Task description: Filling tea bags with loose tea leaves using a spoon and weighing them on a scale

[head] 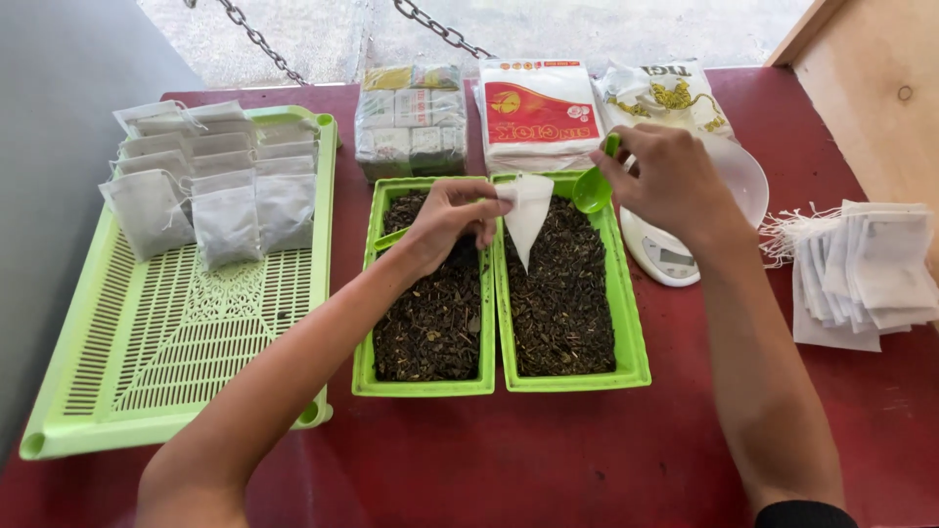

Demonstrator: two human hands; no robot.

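Head view showed the left hand (445, 217) pinching an empty bag (526, 217) open over the right tray (631, 362) of tea, while the right hand (670, 181) gripped a green scoop (594, 188) at its mouth. Tipping slowly over the tray would likely catch spills.

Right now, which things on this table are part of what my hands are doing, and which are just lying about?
In use:
left hand holding white filter bag
right hand holding green scoop
two green trays of loose tea
digital scale
empty bags
filled bags on slatted tray

Lying about:
packets at the back
chains
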